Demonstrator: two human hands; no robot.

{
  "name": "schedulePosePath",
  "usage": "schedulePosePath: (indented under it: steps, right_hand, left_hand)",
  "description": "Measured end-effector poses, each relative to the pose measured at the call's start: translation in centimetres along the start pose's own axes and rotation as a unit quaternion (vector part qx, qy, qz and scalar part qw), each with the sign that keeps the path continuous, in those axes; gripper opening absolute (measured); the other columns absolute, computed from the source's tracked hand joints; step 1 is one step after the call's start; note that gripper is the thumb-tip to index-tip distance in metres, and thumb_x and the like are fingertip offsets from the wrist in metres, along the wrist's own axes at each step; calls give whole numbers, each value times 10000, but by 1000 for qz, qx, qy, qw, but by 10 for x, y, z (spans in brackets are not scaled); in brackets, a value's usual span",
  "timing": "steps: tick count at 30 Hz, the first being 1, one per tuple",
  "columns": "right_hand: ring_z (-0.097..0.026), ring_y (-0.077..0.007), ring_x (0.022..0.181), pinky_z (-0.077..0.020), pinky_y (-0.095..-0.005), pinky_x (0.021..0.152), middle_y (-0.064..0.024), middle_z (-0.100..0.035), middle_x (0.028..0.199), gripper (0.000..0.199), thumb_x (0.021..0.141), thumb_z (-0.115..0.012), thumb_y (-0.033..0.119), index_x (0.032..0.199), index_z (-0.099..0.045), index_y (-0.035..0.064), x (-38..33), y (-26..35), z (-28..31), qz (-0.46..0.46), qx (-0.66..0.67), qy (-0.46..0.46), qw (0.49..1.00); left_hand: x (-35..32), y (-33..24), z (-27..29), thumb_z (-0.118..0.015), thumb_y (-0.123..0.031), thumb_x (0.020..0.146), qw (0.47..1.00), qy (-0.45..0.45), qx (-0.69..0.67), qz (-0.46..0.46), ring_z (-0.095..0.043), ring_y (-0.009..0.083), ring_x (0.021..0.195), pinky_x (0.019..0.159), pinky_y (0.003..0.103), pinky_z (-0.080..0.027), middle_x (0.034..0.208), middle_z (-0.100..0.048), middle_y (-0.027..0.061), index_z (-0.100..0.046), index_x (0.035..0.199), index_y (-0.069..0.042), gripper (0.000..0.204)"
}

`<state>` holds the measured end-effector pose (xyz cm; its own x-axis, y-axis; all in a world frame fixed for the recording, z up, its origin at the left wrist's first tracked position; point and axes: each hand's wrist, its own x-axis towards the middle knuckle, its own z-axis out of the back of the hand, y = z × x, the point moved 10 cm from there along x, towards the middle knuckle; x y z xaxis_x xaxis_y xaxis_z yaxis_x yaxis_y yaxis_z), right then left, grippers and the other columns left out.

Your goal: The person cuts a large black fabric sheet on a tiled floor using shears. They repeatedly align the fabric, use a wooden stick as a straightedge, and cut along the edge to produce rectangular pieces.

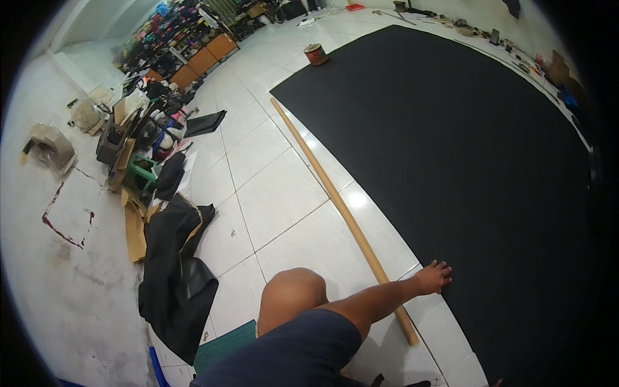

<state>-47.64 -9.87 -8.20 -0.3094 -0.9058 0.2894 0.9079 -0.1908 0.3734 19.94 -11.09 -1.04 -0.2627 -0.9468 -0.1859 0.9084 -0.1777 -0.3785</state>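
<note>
A large black sheet [464, 148] lies flat on the white tiled floor [277, 193]. My right hand [432, 278] rests on its near left edge with the fingers spread and holds nothing. My forearm crosses over a long tan cardboard tube [329, 193] that lies on the tiles along the sheet's left edge. My bent knee [293, 290] is just left of the arm. My left hand is out of sight.
A round tin [316, 54] stands by the sheet's far corner. A heap of black material and cardboard [173, 271] lies at the left, with boxes and clutter [138, 135] behind it. A green mat [222, 345] lies near my leg. Small items line the far wall [516, 55].
</note>
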Motion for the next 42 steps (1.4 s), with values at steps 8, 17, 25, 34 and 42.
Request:
schedulePosePath:
  steps: [8,17,25,34,42]
  right_hand:
    - [-607,-388,859,-489,-475,845,-259,-654,1015,695,859,-686,505,1160,-540,-104,3,-19,-1,-103,157,88,978]
    - [-622,-445,844,-475,-565,734,-251,-651,941,724,802,-717,516,1235,-553,-40,-84,211,42,90,-137,-113,980]
    - [-491,-363,1208,-405,-495,1002,-197,-541,1258,586,773,-762,219,1283,-537,37,-32,307,46,176,-43,64,981]
    - [-296,-285,1407,-236,-494,1134,-101,-372,1486,471,960,-536,391,1401,-486,234,-56,294,0,71,-89,221,969]
    - [-398,-312,1326,-284,-513,1078,-106,-478,1401,377,914,-598,293,1272,-619,179,-52,294,2,44,-6,193,980]
  left_hand:
    - [-18,1,-5,-679,-338,856,1000,5,-9,9,-292,375,1408,1147,532,-250,1501,-351,164,-507,1384,-137,590]
    - [-82,48,-42,-667,-345,858,998,22,24,55,-293,374,1406,1141,562,-228,1501,-346,161,-505,1378,-157,576]
    - [-28,-2,-23,-660,-224,855,996,-35,52,-58,-370,335,1347,1075,551,-320,1430,-418,116,-483,1371,-196,545]
    - [-57,43,77,-732,-383,800,976,-205,-21,65,-525,343,1194,1017,478,-393,1261,-584,167,-688,1082,-61,430]
    - [-291,275,20,-698,-543,781,648,-239,-227,687,-586,354,977,762,452,-515,1152,-537,251,-370,1266,128,890]
